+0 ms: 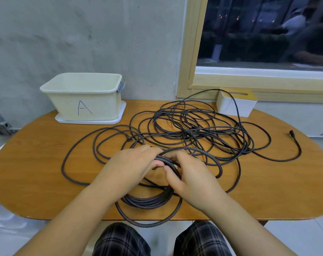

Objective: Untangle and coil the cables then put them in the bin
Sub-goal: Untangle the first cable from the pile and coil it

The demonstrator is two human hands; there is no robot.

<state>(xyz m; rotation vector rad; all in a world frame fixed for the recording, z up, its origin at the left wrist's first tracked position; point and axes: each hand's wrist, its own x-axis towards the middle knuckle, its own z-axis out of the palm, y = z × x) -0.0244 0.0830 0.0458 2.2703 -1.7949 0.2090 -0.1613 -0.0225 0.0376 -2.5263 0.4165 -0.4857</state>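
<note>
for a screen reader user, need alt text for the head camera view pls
Two hands, the left hand and right hand, hold a partly wound coil of braided cable at the near edge of an oval wooden table. Behind them sprawls a tangle of thin black cable, and a cream bin marked "A" stands at the back left on a white tray.

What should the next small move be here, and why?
Probably draw another loop of the loose cable onto the coil. Both the left hand and right hand grip the partly wound coil, much cable lies tangled on the table, and the bin looks empty.
</note>
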